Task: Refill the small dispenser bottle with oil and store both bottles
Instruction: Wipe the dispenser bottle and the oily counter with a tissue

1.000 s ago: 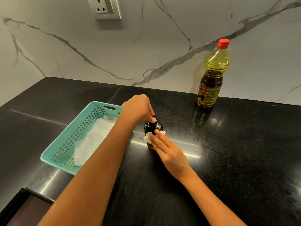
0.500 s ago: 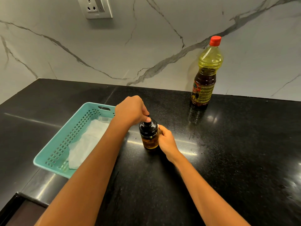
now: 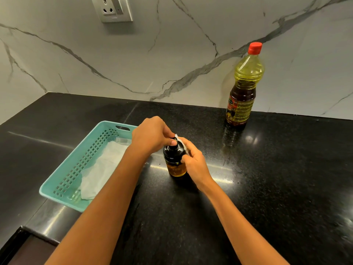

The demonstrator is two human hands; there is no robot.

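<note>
1. Your left hand (image 3: pixel 152 135) has its grip closed over the black pump nozzle at the top of the small amber glass dispenser bottle (image 3: pixel 174 162), fingertips pinched on the tip.
2. Your right hand (image 3: pixel 193 161) is wrapped around the bottle's right side, thumb pressed on the edge of the black domed cap, with a scrap of white tissue (image 3: pixel 180 139) tucked between the fingers and the nozzle.
3. The dispenser bottle stands upright on the speckled black stone bench (image 3: pixel 267 178), near its middle, with golden oil showing in its lower part.
4. Just to the left of it sits a turquoise perforated plastic basket (image 3: pixel 74 169), lined with a crumpled white paper towel (image 3: pixel 103 169); your left forearm crosses its near corner.
5. Well apart, at the back right, the tall clear plastic oil bottle (image 3: pixel 243 88) with a red screw cap stands upright against the white veined marble wall (image 3: pixel 172 54).
6. A silver socket plate (image 3: pixel 112 8) is fixed high on that wall.
</note>
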